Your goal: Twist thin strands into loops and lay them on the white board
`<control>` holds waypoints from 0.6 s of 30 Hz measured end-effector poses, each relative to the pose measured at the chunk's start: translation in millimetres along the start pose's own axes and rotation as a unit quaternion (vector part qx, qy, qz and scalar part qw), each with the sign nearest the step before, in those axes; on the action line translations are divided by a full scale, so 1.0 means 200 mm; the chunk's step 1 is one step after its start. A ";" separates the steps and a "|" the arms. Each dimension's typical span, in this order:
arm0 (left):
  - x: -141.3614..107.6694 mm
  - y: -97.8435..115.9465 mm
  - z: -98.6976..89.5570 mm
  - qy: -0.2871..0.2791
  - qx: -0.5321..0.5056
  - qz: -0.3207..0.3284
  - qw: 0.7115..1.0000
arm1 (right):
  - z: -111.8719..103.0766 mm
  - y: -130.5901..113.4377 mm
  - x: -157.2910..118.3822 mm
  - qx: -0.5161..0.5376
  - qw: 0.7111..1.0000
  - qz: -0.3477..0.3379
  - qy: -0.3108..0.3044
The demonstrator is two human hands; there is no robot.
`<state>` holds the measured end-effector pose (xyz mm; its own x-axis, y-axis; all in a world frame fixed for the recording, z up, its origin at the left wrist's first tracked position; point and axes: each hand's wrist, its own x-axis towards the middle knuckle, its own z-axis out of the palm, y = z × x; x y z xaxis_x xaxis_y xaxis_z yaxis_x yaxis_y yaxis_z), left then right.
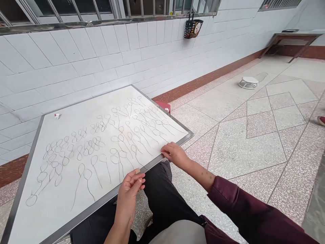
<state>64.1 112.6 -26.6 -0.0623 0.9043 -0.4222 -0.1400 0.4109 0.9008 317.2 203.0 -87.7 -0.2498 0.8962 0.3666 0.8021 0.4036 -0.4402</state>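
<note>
Holding left hand (130, 189) and right hand (175, 155) in near-closed pinches, leaving contents unclear | working by board (45, 217) edge | ideally not snagging looped strands (88, 148)

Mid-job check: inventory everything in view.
Framed board: one, white, lower left
Looped wires: many, dark, on board
Small object: one, red-white, board's left corner
Unclear object: one, red, beyond board
Wall tiles: many, white, beyond board
Window bars: several, silver, along top
Bag: one, patterned, beneath bars
Round seat: one, white, on floor
Table: one, brown-legged, far right
Shoe: one, red, right edge
Sleeve: one, maroon, right arm
Left hand, right hand: one each, bare, board's near edge
</note>
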 end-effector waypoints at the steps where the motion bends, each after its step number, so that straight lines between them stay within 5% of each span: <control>1: -0.01 -0.01 -0.02 0.009 0.000 0.000 1.000 | 0.00 0.02 0.01 -0.004 1.000 -0.005 -0.006; 9: -0.05 -0.01 -0.14 0.077 -0.029 0.006 0.997 | 0.01 0.08 0.06 -0.037 0.998 -0.043 -0.028; 18: -0.06 -0.03 -0.15 0.077 -0.032 0.003 0.997 | 0.02 0.06 0.09 -0.055 0.996 -0.060 -0.018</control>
<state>36.4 95.2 -30.3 -0.2127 0.8761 -0.4326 -0.2025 0.3936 0.8967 320.2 224.3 -89.1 -0.3657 0.8497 0.3798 0.8197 0.4873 -0.3009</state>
